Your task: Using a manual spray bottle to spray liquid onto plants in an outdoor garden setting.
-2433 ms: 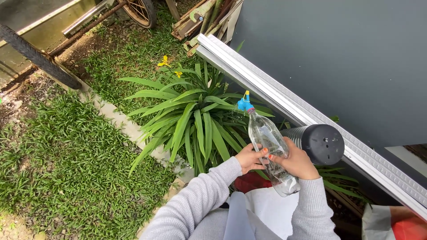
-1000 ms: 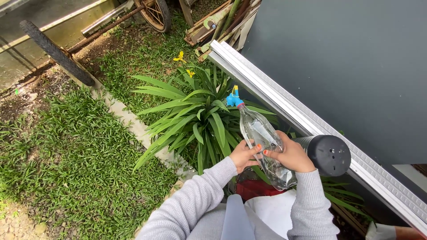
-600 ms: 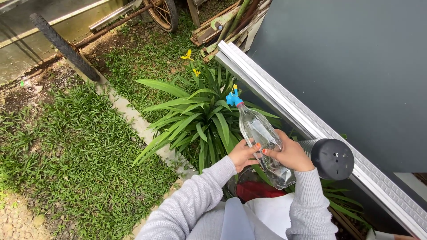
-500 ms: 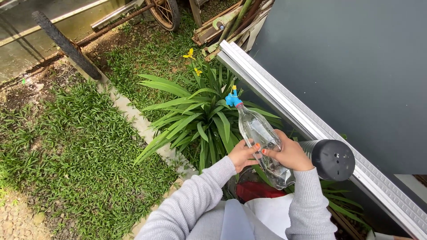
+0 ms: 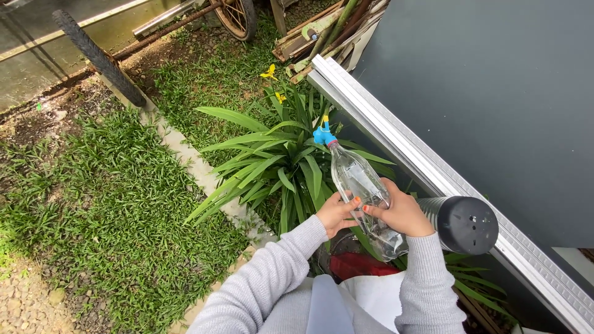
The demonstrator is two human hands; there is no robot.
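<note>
Garden grass (image 5: 111, 204) runs beside a grey wall (image 5: 495, 93); both hands, left hand (image 5: 337, 213) and right hand (image 5: 402, 213), fingers closed, grip the clear bottle (image 5: 359, 182), its blue nozzle (image 5: 322, 135) over the plant (image 5: 272, 167), barely shifted from a second ago

Rusty spoked wheel (image 5: 238, 15) was cut off by top edge. Clear plastic bottle (image 5: 359, 185) base was hidden behind right hand (image 5: 402, 213). Black ribbed plastic pot (image 5: 461, 222) was partly hidden behind that hand. Liquid level indeterminate.
</note>
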